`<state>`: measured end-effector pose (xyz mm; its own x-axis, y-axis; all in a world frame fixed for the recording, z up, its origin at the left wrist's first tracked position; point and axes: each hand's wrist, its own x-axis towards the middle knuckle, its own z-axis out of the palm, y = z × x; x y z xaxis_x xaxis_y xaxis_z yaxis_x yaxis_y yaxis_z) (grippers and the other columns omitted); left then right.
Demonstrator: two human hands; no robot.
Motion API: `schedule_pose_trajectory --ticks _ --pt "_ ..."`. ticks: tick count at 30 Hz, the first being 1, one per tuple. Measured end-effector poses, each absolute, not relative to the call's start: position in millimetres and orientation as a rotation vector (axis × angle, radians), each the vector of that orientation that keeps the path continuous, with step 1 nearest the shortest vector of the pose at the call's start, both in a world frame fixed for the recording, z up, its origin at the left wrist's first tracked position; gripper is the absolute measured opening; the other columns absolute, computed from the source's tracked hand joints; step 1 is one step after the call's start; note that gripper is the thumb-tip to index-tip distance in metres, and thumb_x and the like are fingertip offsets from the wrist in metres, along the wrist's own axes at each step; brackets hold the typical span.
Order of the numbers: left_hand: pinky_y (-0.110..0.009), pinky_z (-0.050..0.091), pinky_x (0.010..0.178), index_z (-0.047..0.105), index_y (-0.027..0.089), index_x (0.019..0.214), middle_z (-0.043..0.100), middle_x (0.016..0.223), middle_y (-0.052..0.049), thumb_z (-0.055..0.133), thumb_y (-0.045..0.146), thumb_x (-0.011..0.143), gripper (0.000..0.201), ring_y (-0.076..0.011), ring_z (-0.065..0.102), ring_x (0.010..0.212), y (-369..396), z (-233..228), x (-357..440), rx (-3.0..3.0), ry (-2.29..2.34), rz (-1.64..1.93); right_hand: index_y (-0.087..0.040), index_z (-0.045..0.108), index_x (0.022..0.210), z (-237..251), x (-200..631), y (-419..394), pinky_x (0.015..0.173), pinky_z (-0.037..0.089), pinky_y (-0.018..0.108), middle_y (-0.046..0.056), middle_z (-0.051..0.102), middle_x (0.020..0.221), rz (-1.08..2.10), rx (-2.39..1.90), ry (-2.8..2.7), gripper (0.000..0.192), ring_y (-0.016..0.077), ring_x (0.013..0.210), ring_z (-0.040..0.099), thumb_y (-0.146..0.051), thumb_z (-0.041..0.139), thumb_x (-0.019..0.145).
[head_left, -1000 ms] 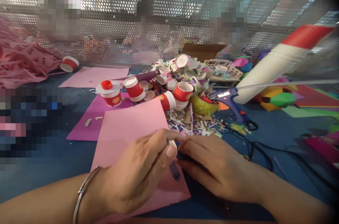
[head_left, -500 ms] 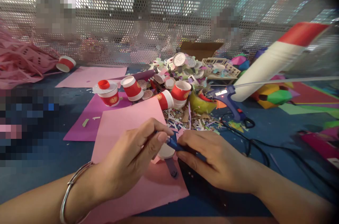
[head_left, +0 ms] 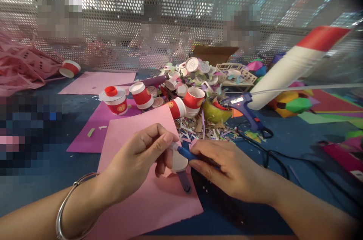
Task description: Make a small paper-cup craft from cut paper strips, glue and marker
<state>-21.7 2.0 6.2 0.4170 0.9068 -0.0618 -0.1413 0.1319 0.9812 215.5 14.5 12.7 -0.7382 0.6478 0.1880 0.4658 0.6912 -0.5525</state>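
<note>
A blue pen [head_left: 185, 153] lies across between my hands, above a pink sheet [head_left: 133, 198]. My right hand [head_left: 227, 168] is closed around its blue barrel. With thumb and forefinger, my left hand [head_left: 144, 153] pinches the pale, clear-looking end, perhaps a cap. Under the pen is a white rounded paper piece [head_left: 179, 164], partly hidden by my left fingers. A grey-purple strip [head_left: 185, 182] with a small drawn face sticks out below that piece.
Red-and-white paper cups [head_left: 141, 96] stand beyond the sheet, beside a heap of paper scraps [head_left: 193, 71]. A blue glue gun [head_left: 245, 105] leans at the right, its black cord [head_left: 272, 153] trailing over the table. A white tube [head_left: 286, 69] slants behind it.
My left hand has drawn slightly left along the pen, and its fingers have curled. More of the pen's pale end now shows. My right hand has hardly moved.
</note>
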Motion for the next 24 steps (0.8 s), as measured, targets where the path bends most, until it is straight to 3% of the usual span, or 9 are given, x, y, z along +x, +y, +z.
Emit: schedule_pose_trajectory --ticks 24 --pt "-0.021 0.045 0.057 0.053 0.018 0.089 0.062 0.07 0.001 0.045 0.049 0.106 0.036 -0.0082 0.056 0.06 -10 -5 -14 1.497 0.867 0.789 -0.019 0.057 0.089 10 221 3 0.062 0.037 0.025 -0.001 0.058 0.076 0.698 -0.856 -2.617 0.025 0.012 0.067 0.052 -0.031 0.046 0.107"
